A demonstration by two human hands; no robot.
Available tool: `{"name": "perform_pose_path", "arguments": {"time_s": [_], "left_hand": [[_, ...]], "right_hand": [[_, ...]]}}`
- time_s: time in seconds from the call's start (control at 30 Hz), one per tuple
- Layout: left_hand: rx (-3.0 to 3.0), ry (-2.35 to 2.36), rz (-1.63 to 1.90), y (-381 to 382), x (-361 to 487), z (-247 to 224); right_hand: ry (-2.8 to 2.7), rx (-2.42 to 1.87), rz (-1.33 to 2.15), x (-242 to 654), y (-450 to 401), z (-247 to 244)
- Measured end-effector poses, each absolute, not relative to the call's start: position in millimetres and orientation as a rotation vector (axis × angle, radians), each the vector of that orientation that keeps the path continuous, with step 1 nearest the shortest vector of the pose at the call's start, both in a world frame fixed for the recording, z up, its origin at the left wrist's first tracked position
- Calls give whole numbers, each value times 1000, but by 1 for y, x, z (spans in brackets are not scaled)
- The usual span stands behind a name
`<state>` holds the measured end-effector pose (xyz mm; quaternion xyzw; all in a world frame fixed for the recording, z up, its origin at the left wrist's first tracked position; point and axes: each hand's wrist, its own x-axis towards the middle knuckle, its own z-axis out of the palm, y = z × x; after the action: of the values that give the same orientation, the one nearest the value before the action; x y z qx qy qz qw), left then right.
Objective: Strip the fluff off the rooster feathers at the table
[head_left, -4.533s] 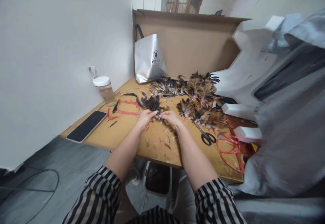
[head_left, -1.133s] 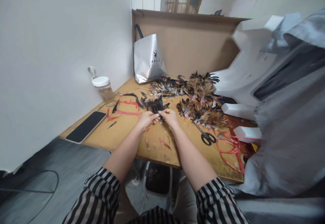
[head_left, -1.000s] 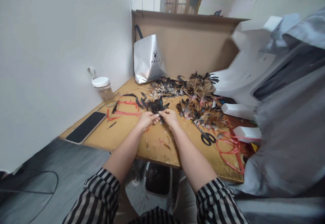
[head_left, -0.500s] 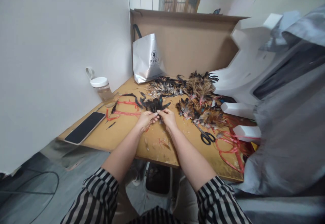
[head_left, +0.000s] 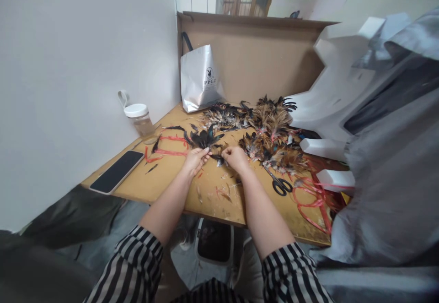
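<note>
My left hand (head_left: 198, 159) is closed on the lower end of a bunch of dark feathers (head_left: 204, 137), which fan out upward with a bluish sheen. To its right, my right hand (head_left: 235, 157) pinches with thumb and forefinger, a little apart from the bunch. Small brown feathers show by its fingertips, but whether they are held is hard to make out. Loose dark feathers lie on the table between the hands. A pile of brown and black feathers (head_left: 274, 149) lies just beyond the right hand, with black-handled scissors (head_left: 281, 186) in front of it.
A phone (head_left: 117, 172) and a lidded jar (head_left: 142, 122) are at the left. Red plastic strips (head_left: 171, 153) lie beside the left hand, and more red ribbon (head_left: 313, 200) tangles at the right. A silver bag (head_left: 199, 78) stands at the back. Below the table edge is a dark bin (head_left: 214, 241).
My right hand has pulled away from the left, to the right. The left hand still grips the dark feather bunch, now shifted slightly left.
</note>
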<state>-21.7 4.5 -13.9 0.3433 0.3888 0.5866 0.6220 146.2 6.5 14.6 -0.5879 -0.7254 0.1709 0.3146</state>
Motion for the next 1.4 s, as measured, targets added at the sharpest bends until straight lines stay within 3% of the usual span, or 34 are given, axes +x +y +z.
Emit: {"name": "perform_pose_path", "arguments": {"time_s": [0.33,1.0,1.13,1.3,1.4], "left_hand": [[783,883,1354,4,-21,-13],[820,891,1360,5,-22,-16],[781,888,1389,5,-22,-14],[808,915,1352,3,-21,-13],[838,907,1318,1,-19,-11]], "right_hand": [[-2205,-1876,99,137,-1,15],[-2246,-1911,229,142,-1,18],[-1941,-1656,443,145,5,17],[-1346,-1138,1154,136,5,20],[-1127,-952,1366,127,4,18]]}}
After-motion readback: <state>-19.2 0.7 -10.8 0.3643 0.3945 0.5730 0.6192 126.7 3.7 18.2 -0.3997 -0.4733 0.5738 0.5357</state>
